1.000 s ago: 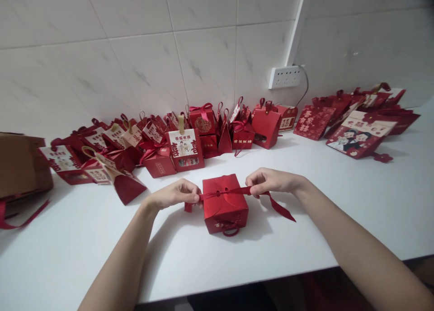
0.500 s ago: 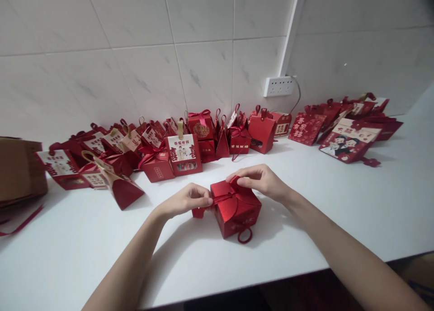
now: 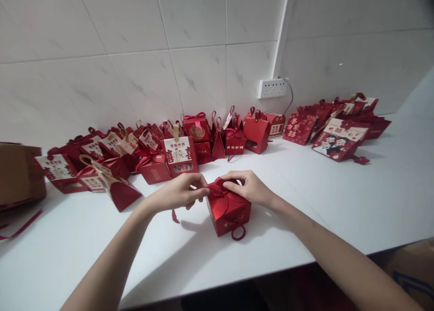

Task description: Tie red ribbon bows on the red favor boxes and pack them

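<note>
A red gift box [image 3: 225, 214] with curved top flaps stands on the white table in front of me. Dark red ribbon [image 3: 217, 191] crosses its top, and a loose tail hangs below my left hand. My left hand [image 3: 190, 190] pinches the ribbon at the box's left upper edge. My right hand [image 3: 246, 187] lies at the right of the top, with thumb and fingers closed on ribbon near the crossing. The exact grip there is partly hidden. A small dark red loop [image 3: 238, 233] hangs at the box's front lower edge.
Several red gift boxes and bags [image 3: 154, 168] line the tiled wall, with another group [image 3: 339, 139] at the far right. A cardboard box [image 3: 22, 175] and a ribbon strip [image 3: 23, 225] are at the left. A white socket strip [image 3: 272, 89] is fixed to the wall.
My left hand has shifted up and left, drawing the ribbon. My right hand has moved left and lower over the top of the box. The camera view has shifted slightly.
</note>
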Action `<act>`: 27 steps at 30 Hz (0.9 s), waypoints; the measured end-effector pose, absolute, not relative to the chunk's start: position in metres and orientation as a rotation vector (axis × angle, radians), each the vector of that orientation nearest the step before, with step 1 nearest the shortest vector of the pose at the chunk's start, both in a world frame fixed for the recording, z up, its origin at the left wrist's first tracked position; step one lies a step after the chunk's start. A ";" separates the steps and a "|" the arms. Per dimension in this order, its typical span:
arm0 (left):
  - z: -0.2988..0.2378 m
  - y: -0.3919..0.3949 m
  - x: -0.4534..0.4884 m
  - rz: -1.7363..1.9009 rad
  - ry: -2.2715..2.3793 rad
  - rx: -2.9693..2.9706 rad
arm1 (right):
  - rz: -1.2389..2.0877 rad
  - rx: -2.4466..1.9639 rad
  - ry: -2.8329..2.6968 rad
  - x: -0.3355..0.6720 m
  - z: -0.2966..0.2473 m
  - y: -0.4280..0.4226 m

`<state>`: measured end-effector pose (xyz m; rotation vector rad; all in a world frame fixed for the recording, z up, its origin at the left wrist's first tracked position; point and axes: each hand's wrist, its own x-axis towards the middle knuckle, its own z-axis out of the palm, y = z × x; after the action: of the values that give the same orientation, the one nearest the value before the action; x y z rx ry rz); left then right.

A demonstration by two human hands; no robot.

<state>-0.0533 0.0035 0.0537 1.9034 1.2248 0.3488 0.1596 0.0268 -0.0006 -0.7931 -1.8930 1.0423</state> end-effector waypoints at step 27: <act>0.095 0.003 -0.019 0.058 1.494 2.546 | 1.174 -0.679 -1.730 0.153 -0.007 0.034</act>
<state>-0.0189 0.0032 0.0955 2.5456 1.4941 0.0581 0.1534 0.0342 -0.0069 -0.6791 -1.7298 1.1741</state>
